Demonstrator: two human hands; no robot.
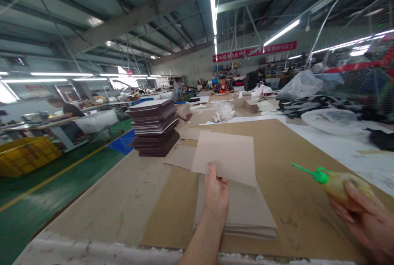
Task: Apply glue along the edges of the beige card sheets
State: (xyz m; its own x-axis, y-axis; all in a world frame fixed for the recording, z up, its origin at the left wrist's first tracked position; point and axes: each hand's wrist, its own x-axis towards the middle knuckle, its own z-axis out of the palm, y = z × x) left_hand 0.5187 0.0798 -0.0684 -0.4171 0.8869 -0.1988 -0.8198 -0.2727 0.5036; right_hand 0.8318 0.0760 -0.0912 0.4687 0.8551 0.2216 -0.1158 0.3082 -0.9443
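Note:
My left hand [217, 189] grips the near edge of a beige cardboard sheet [226, 154], thumb on top and fingers beneath. The sheet is raised over a stack of similar cardboard sheets [243, 207] on the table. Off to the right, my right hand [366, 220] is wrapped round a squeeze bottle [344, 187] with a long green nozzle and yellowish contents. Its nozzle points left, away from the sheet and apart from it. More loose cardboard pieces [181, 156] lie just beyond the raised sheet, partly covered by it.
A tall stack of dark brown boards [154, 127] stands at the table's left edge. Brown paper [277, 166] covers the worktop. Crumpled clear plastic [224, 111] lies farther back. At right are plastic bags [301, 84] and dark material. A person [223, 85] sits at the far end.

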